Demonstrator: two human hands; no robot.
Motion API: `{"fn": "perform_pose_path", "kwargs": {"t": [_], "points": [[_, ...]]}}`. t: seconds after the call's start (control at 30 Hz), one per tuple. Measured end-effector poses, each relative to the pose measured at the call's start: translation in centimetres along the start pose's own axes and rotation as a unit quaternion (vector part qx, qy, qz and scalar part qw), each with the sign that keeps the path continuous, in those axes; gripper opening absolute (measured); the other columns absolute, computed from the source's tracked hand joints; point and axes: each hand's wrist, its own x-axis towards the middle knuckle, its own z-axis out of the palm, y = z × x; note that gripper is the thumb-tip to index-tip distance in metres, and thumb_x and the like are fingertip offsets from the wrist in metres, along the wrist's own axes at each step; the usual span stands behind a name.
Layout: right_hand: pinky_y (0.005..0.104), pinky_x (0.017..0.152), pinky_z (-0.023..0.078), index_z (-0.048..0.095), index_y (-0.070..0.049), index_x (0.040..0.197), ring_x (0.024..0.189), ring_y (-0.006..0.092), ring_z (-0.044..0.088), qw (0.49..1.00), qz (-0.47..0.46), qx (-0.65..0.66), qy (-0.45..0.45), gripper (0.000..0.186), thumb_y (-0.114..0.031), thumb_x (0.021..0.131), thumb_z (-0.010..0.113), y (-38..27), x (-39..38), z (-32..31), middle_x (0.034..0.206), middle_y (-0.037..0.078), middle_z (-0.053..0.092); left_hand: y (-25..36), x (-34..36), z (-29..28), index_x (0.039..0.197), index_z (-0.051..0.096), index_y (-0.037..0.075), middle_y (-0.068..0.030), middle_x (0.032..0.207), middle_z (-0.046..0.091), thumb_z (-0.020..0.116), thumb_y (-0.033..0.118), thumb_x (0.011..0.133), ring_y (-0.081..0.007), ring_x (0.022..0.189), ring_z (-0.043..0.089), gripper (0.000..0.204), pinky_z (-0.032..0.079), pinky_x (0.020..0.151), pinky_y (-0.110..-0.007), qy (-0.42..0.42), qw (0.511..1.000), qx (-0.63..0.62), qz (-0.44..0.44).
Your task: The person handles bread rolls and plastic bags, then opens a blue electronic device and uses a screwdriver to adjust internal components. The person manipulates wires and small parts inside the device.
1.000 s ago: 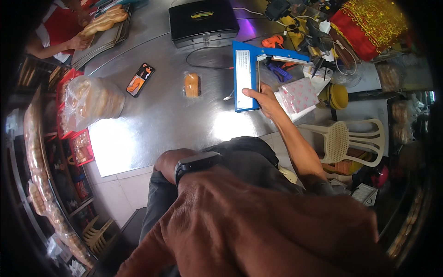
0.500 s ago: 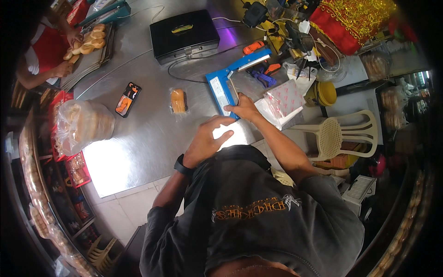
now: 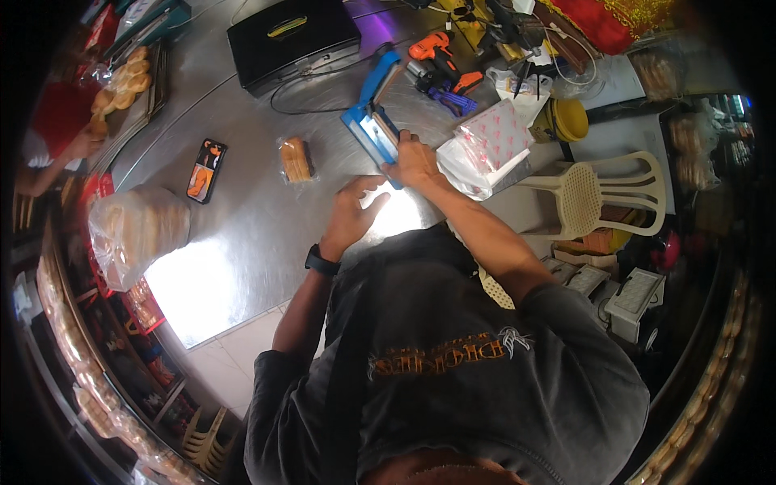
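A blue heat sealer (image 3: 354,127) stands on the steel table in front of me, its long blue lever pointing away from me. My right hand (image 3: 415,164) grips the near end of the sealer, with the thumb along its edge. Just left of that end, my left hand (image 3: 349,213) is raised with fingers curved and thumb apart, holding nothing. Bread in a clear wrapper (image 3: 296,160) lies left of the sealer. Beyond the sealer's right side are an orange power drill (image 3: 435,53) and a purple tool (image 3: 453,100).
A black case (image 3: 295,40) stands at the back. Leftward lie a phone (image 3: 205,171) and a large bag of bread (image 3: 139,230). A pink-patterned pack (image 3: 495,137) is on the right, near a plastic chair (image 3: 575,194). Someone stands at the far left beside rolls (image 3: 129,85).
The sealer has turned and tilted in my right hand; its lever now points more straight away, uncovering the drill. My left hand has drawn slightly back from it. The whole view has shifted.
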Motion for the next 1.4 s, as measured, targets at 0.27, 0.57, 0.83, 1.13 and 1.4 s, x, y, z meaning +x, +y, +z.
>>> {"fn": "perform_pose_path", "kwargs": {"t": [0.27,0.57,0.83,1.13,1.4], "points": [[0.0452,0.088,0.057,0.053,0.004,0.126,0.1,0.0393,0.071,0.999,-0.032,0.012,-0.027,0.074,-0.039,0.076,0.085,1.2,0.9,-1.0,0.118,0.027,0.064,-1.9,1.5,0.7,0.121,0.069,0.004,-0.0124,0.119,0.071,0.074,0.017,0.094,-0.0246,0.105,0.069,0.031,0.054,0.089,-0.037,0.052,0.997,-0.014,-0.057],[0.0319,0.072,0.051,0.062,-0.002,0.098,0.074,0.013,0.062,0.704,0.052,0.636,0.312,0.025,-0.026,0.103,0.059,6.9,21.3,-9.5,0.085,0.006,0.065,-1.3,-3.2,2.3,0.119,0.07,0.0,-0.0155,0.115,0.072,0.07,0.017,0.097,-0.0253,0.105,0.07,0.028,0.055,0.088,-0.037,0.139,0.975,-0.019,-0.173],[0.0348,0.07,0.046,0.063,-0.006,0.11,0.082,0.0181,0.06,0.652,0.209,0.622,0.38,0.028,-0.029,0.103,0.05,12.1,33.4,-10.5,0.095,0.007,0.061,-1.5,-3.0,4.4,0.121,0.069,-0.002,-0.0171,0.115,0.072,0.068,0.02,0.099,-0.0265,0.107,0.07,0.031,0.055,0.091,-0.037,0.176,0.957,-0.037,-0.229],[0.0332,0.046,0.038,0.066,-0.006,0.084,0.051,0.0167,0.048,0.722,0.206,0.583,0.31,0.021,-0.021,0.098,0.062,12.0,33.0,-9.8,0.07,0.004,0.059,-1.7,-2.2,3.9,0.122,0.069,0.001,-0.0157,0.117,0.072,0.07,0.017,0.096,-0.0281,0.11,0.068,0.03,0.052,0.096,-0.041,0.176,0.961,0.032,-0.213],[0.035,0.065,0.052,0.071,-0.001,0.096,0.071,0.0195,0.067,0.865,0.081,0.449,0.208,0.014,-0.014,0.091,0.071,9.0,27.3,-6.8,0.079,0.011,0.072,-3.4,-2.3,3.5,0.126,0.067,0.001,-0.0193,0.121,0.069,0.072,0.015,0.094,-0.0342,0.113,0.066,0.036,0.052,0.096,-0.042,0.154,0.97,0.046,-0.18]]}}
